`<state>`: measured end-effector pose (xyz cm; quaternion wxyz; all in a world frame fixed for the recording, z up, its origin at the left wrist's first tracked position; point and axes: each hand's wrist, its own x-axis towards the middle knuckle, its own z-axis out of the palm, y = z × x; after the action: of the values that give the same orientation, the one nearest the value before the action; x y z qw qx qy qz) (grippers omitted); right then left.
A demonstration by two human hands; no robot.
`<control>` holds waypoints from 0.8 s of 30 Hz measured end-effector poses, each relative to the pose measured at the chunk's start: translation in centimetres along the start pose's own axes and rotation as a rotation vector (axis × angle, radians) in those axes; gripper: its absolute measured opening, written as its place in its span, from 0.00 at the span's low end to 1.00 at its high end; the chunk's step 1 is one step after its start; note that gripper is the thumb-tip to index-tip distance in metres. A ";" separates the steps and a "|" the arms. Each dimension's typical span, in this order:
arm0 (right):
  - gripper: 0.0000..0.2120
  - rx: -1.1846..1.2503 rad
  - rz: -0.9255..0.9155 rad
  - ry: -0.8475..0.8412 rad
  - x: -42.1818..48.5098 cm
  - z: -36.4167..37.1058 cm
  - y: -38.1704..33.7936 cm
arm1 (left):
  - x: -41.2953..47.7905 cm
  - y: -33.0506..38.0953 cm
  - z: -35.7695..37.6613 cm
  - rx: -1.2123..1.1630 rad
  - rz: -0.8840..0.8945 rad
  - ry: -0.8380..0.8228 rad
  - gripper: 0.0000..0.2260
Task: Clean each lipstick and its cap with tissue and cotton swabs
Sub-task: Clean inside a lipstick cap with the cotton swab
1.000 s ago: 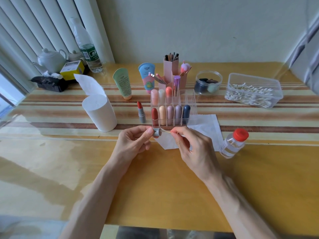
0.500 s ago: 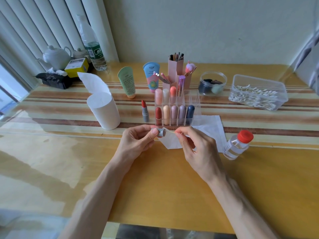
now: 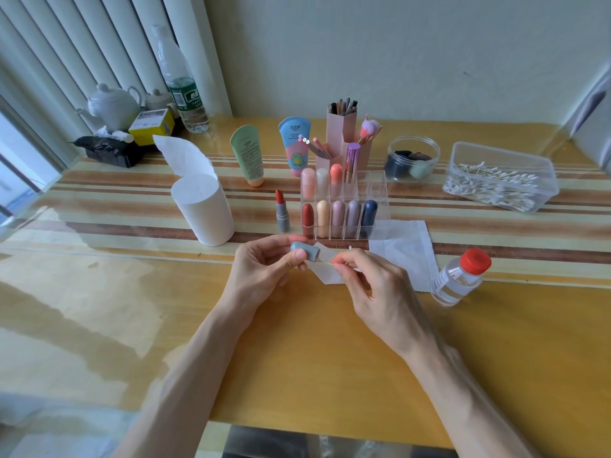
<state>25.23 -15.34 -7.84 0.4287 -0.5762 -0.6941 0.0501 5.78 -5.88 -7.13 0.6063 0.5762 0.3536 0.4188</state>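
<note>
Left hand (image 3: 264, 269) grips the grey cap (image 3: 305, 251), thumb and fingers curled round it, open end facing the right hand (image 3: 373, 285). Right hand pinches a cotton swab (image 3: 325, 263) by the stick, tip at the cap mouth; can't tell how deep it sits. Both are held above the table (image 3: 297, 358), over a flat tissue (image 3: 406, 256) that runs under and just beyond the right hand. My read: swabbing the cap's inside. Risks: the thin stick may bend or snap if pushed off-axis; the smooth rounded cap may twist or slip from the left hand under side load; residue could smear onto fingers or the cap's outside. Uncapped lipstick (image 3: 282, 209), red bullet exposed, stands upright just beyond the left hand; narrow base, so a knuckle bump would likely tip it and mark the table. Clear organizer (image 3: 377, 193) with 8 capped lipsticks (image 3: 337, 214) sits close beyond both hands. Tissue roll (image 3: 201, 209) is beyond-left of the left hand. Red-capped bottle (image 3: 461, 279) is near the right hand's right side, a wrist-swipe hazard. Swab box (image 3: 499, 180) is well beyond-right; a reach there passes between organizer and bottle.
</note>
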 end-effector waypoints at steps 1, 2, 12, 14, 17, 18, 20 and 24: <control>0.03 0.006 0.005 -0.006 0.0 0.0 0.0 | 0.0 0.0 0.0 0.002 0.000 0.002 0.15; 0.04 0.012 0.010 -0.005 0.0 0.1 0.0 | 0.0 0.0 0.0 0.005 -0.006 0.005 0.15; 0.08 0.004 0.000 0.107 0.3 0.0 -0.9 | -0.1 0.1 0.1 0.041 -0.012 -0.005 0.14; 0.09 -0.007 0.004 0.126 0.3 -0.1 -1.0 | -0.1 0.0 0.0 0.063 -0.010 -0.020 0.13; 0.08 -0.004 0.030 0.144 0.2 0.0 -0.9 | -0.2 0.0 0.0 0.069 -0.008 -0.037 0.13; 0.07 -0.006 0.034 0.149 0.2 0.0 -0.9 | -0.2 0.1 0.0 0.063 -0.008 -0.038 0.12; 0.06 -0.013 0.036 0.159 0.1 0.0 -0.7 | -0.2 0.0 0.0 0.054 -0.010 -0.035 0.12; 0.06 -0.026 0.044 0.180 0.1 0.2 -0.6 | -0.1 0.0 0.0 0.049 -0.009 -0.036 0.13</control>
<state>24.67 -15.35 -7.59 0.4805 -0.5988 -0.6407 -0.0014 5.74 -5.94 -7.15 0.5999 0.5968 0.3555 0.3969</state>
